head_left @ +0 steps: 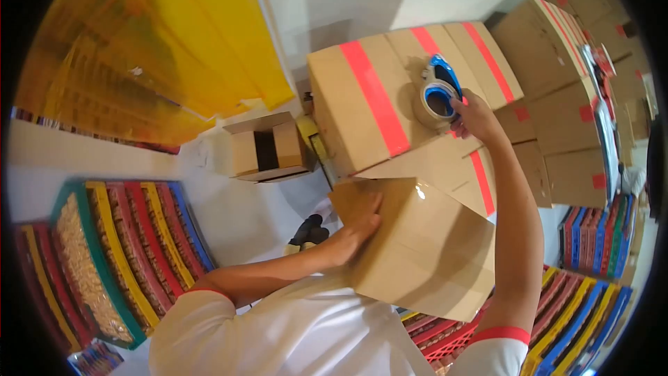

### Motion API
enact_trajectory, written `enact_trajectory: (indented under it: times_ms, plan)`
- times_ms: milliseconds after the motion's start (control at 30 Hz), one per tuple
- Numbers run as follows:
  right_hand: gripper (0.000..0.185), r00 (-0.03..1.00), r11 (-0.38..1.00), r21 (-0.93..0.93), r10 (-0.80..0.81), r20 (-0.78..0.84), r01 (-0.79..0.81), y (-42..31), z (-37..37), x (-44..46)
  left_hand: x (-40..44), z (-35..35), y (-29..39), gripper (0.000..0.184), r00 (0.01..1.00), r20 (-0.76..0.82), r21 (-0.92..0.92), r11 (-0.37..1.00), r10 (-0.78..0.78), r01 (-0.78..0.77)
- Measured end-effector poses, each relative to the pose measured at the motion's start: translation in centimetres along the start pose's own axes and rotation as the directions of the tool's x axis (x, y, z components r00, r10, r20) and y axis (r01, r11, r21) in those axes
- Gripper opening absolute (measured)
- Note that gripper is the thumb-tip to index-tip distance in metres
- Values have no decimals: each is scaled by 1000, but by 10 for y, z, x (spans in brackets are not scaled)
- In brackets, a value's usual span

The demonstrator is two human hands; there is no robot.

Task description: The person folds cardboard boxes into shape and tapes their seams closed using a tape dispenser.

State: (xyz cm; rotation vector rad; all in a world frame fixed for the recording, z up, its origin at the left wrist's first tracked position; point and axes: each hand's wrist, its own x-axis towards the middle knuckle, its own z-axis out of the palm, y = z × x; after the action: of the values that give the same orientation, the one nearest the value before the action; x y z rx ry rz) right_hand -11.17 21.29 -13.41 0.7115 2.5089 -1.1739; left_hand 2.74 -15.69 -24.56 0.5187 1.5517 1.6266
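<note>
A cardboard box [431,251] sits tilted in front of my torso, its upper edges catching the light. My left hand [358,233] grips the box's left side, the fingers reaching along its surface. In my right hand [476,117] is a tape dispenser [445,73] with a blue frame and a roll of tape, held by its handle. The dispenser is apart from the box I hold, over the large cartons [358,136] with pink-red tape strips. Whether anything supports the box from below is hidden.
A smaller open carton [268,150] stands on the floor at left. Stacked cartons [557,111] rise at the right. Colourful crates [132,244] packed with goods are at lower left, more crates [598,237] at right. A yellow translucent curtain [209,35] hangs at upper left.
</note>
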Motion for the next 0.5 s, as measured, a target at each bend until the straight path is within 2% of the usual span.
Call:
enact_trajectory:
  times_ms: [67,133,200,233,267,300,333,367,400,467,500]
  plan:
    - [54,998,994,109,-17,-68,24,-6,-10,-29,7,-2,21,83,993,106,49,998,-53,48]
    - [61,988,968,226,-79,-135,108,12,-42,-64,13,-7,26,87,986,131,38,994,-105,101]
    - [60,954,954,273,-36,-298,121,38,-75,-119,19,-8,25,88,977,139,-43,985,-160,167]
    - [65,926,947,306,28,-376,96,72,-87,-146,22,-9,29,88,974,161,-44,984,-161,170]
    - [69,886,939,337,94,-454,74,116,-97,-175,27,-9,36,87,964,179,-180,957,-194,226]
    - [68,870,867,490,311,-383,-94,181,-102,-204,34,-6,34,87,955,209,-244,935,-208,257]
    - [67,814,741,624,508,-281,-247,243,-87,-232,41,-2,31,86,945,240,-304,907,-222,291]
    - [66,773,725,618,567,-284,-304,272,-47,-258,52,4,13,84,951,206,-331,898,-230,289]
    - [66,750,704,625,602,-274,-337,286,-7,-278,60,13,26,81,935,243,-296,898,-258,325]
    - [65,722,654,696,631,-286,-296,292,46,-311,82,30,30,78,909,305,-245,899,-285,364]
    - [64,710,637,737,625,-323,-225,286,61,-325,96,44,10,75,959,269,-266,951,-84,158]
